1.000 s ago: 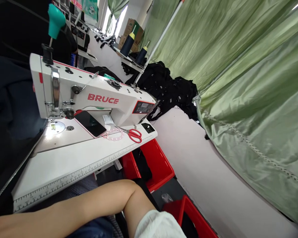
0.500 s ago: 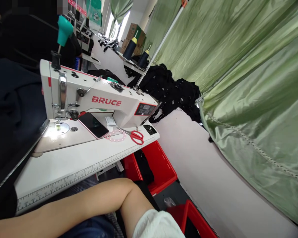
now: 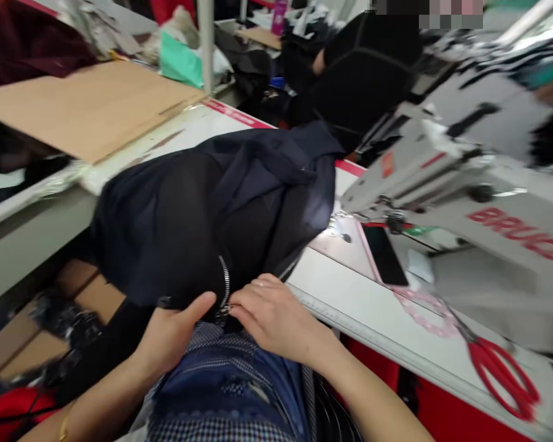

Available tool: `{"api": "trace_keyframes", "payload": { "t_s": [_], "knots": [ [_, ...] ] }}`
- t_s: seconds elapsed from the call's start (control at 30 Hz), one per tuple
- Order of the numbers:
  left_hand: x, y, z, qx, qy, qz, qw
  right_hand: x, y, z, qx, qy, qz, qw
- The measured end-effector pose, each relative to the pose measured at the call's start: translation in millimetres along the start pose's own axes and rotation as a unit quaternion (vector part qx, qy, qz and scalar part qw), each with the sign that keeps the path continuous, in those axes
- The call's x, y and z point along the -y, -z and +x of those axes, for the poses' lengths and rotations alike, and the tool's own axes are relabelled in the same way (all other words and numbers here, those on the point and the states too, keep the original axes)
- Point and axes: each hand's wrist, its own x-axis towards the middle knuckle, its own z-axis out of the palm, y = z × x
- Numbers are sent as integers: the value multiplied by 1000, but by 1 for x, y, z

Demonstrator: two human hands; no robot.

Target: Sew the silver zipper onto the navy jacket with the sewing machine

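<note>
A dark navy and black garment (image 3: 175, 221) is draped over the table's front edge, reaching to the sewing machine's needle area. A metal zipper (image 3: 225, 276) runs down it towards me. My left hand (image 3: 172, 334) grips the garment's near edge, thumb on top and the other fingers mostly hidden under the cloth. My right hand (image 3: 274, 316) is closed at the zipper's lower end, pinching the small metal piece there; its exact shape is blurred. The white sewing machine (image 3: 502, 212) stands to the right of the garment, its needle area lit.
On the machine table (image 3: 341, 294) lie a phone (image 3: 387, 255), a pink beaded bracelet (image 3: 424, 313) and red-handled scissors (image 3: 502, 374). Brown cardboard (image 3: 92, 104) covers part of the table at left. A person in black (image 3: 354, 80) sits beyond. Cardboard boxes (image 3: 99, 298) are below left.
The view has swung left and down, from the curtain side to the garment in front of me. Both hands now show on the garment; earlier only one forearm was visible.
</note>
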Motion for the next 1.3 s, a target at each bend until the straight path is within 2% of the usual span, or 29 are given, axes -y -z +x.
{"api": "trace_keyframes", "payload": {
  "t_s": [0.07,0.23,0.43,0.73,0.87,1.3],
  "knots": [
    [-6,4,-3,-10,-10,1,1000,-1,-1,1,7,-7,25,1000],
    [-4,-2,-1,1,-30,22,999,6,-1,4,23,-25,28,999],
    [4,-4,1,-48,-52,104,992,2,-6,5,20,-31,23,999],
    [1,-8,-4,-56,-99,225,968,3,-6,4,32,-54,31,998],
    [1,-8,-5,-68,-108,226,966,2,-6,4,43,-52,28,997],
    [10,-4,-7,-55,-104,225,967,2,-6,6,59,-61,17,996]
  ]
}}
